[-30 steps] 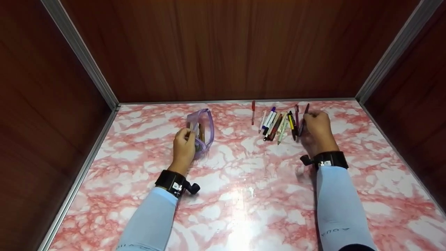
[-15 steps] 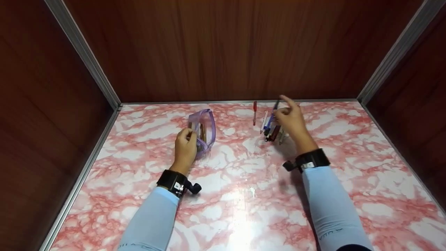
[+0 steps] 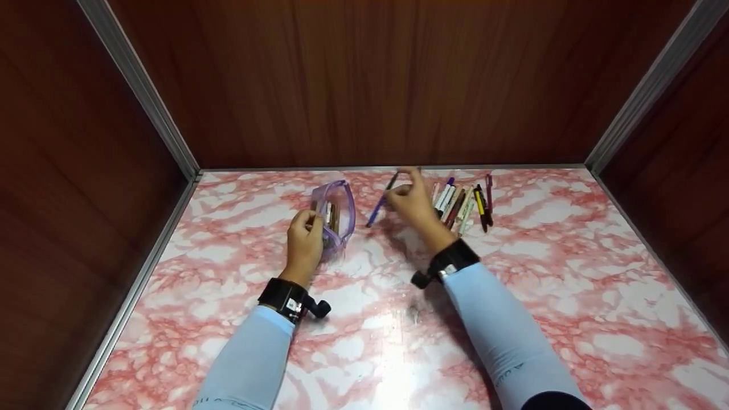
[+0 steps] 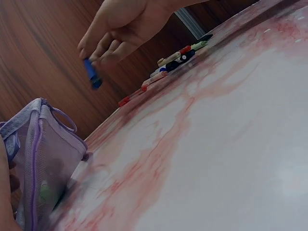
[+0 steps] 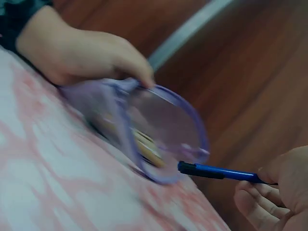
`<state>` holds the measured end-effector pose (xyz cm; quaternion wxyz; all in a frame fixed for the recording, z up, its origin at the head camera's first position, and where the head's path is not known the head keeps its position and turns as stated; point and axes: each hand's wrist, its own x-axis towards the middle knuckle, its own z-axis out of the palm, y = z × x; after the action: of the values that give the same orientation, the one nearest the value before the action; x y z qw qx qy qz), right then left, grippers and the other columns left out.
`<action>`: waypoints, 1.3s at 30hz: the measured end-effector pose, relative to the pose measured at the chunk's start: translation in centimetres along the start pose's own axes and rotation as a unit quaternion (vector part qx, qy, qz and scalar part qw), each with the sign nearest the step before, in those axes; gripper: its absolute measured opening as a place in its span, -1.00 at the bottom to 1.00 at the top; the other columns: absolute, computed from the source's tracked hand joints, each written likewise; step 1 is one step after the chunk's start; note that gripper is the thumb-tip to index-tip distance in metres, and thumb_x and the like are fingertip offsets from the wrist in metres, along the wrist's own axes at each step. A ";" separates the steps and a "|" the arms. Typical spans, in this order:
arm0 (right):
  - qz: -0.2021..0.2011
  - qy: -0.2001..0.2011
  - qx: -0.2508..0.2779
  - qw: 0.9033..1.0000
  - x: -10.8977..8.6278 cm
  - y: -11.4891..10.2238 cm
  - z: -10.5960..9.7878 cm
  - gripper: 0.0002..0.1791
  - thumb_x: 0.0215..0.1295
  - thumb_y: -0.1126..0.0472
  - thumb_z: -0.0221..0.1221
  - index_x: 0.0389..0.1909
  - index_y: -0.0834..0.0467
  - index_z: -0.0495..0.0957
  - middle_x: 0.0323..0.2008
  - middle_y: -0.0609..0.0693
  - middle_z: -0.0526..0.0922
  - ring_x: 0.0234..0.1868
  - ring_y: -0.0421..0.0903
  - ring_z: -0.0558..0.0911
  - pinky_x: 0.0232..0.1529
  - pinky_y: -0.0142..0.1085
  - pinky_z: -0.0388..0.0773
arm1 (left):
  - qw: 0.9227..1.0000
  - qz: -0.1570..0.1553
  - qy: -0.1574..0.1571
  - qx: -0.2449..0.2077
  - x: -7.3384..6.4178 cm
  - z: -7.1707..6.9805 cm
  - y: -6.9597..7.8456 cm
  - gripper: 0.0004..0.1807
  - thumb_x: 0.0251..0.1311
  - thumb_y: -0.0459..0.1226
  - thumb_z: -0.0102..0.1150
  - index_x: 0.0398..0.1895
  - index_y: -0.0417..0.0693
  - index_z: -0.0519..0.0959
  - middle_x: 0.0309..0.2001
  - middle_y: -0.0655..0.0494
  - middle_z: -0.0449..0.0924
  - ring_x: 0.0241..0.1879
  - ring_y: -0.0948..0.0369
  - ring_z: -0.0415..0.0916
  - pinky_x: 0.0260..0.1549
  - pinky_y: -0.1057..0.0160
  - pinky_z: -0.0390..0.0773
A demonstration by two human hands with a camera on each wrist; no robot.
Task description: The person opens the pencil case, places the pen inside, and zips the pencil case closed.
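Enclosure shows 3 panels of dark reddish-brown wood grain. Back panel (image 3: 342, 85) spans the far side, grain running vertically; left panel (image 3: 68, 171) and right panel (image 3: 689, 131) flank it. Grey metal strips cover the 2 far corners: left strip (image 3: 136, 85), right strip (image 3: 646, 85). Tabletop (image 3: 626, 319) is glossy, white with pink-red marbling. Thin metal trim (image 3: 273, 169) follows its far edge. Bright glare (image 3: 393, 364) lies at near centre; panels look dim.

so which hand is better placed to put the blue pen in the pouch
Probably the right hand: it pinches the blue pen, whose dark end points toward the open pouch. The left hand is occupied gripping the pouch's edge.
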<state>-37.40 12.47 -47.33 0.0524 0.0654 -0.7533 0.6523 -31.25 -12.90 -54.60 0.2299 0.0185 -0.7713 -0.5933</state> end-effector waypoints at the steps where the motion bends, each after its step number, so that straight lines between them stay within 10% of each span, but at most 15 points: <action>1: -0.001 -0.001 0.001 1.000 -0.1 0.0 0.8 -0.28 0.42 0.51 0.34 0.56 0.25 0.37 -0.43 -0.06 0.79 -0.46 -0.15 0.80 -0.23 -0.22 0.87 | 1.000 0.000 0.002 -0.003 0.0 0.0 0.0 -0.84 0.59 -0.30 0.21 -0.13 -0.21 0.71 -0.09 -0.09 0.64 -0.13 0.10 0.55 -0.07 0.24 0.59; 7: 0.006 0.000 0.009 1.000 -0.9 0.1 4.9 -0.30 0.41 0.51 0.36 0.53 0.21 0.42 -0.39 0.00 0.80 -0.31 0.20 0.87 -0.05 0.14 0.89 | 1.000 0.000 0.005 -0.015 -0.1 0.1 -0.1 -0.84 0.60 -0.31 0.21 -0.14 -0.22 0.71 -0.13 -0.03 0.62 -0.16 0.17 0.52 -0.12 0.31 0.56; 15: -0.007 -0.035 -0.058 0.998 -1.5 0.6 8.4 -0.34 0.30 0.50 0.39 0.44 0.27 0.56 -0.36 0.10 0.80 -0.47 -0.23 0.68 -0.47 -0.42 0.64 | 0.999 0.026 0.016 -0.011 0.0 0.0 -0.1 -0.85 0.57 -0.33 0.24 -0.17 -0.25 0.71 -0.19 -0.01 0.58 -0.19 0.19 0.48 -0.13 0.32 0.49; 22: -0.026 -0.149 -0.127 0.980 -1.5 0.9 9.4 -0.58 0.43 0.42 0.38 0.28 0.41 0.73 -0.04 0.30 0.90 -0.13 -0.08 0.87 -0.17 -0.44 0.75 | 1.000 0.019 0.015 -0.018 0.0 0.3 -0.2 -0.85 0.59 -0.31 0.23 -0.15 -0.21 0.71 -0.12 -0.04 0.62 -0.14 0.18 0.52 -0.12 0.32 0.55; 39: 0.039 -0.100 -0.096 0.990 0.6 2.0 -2.9 -0.67 0.55 0.33 0.26 0.21 0.40 0.71 -0.14 0.17 0.84 -0.17 0.01 0.82 -0.05 -0.05 0.88 | 1.000 0.009 -0.005 0.007 -0.1 0.1 0.0 -0.82 0.62 -0.27 0.22 -0.12 -0.23 0.70 -0.08 -0.10 0.63 -0.13 0.12 0.56 -0.08 0.24 0.57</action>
<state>-38.36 15.60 -48.80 -0.0427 0.0953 -0.8161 0.5684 -31.21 -12.83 -54.64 0.2308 0.0100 -0.7767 -0.5860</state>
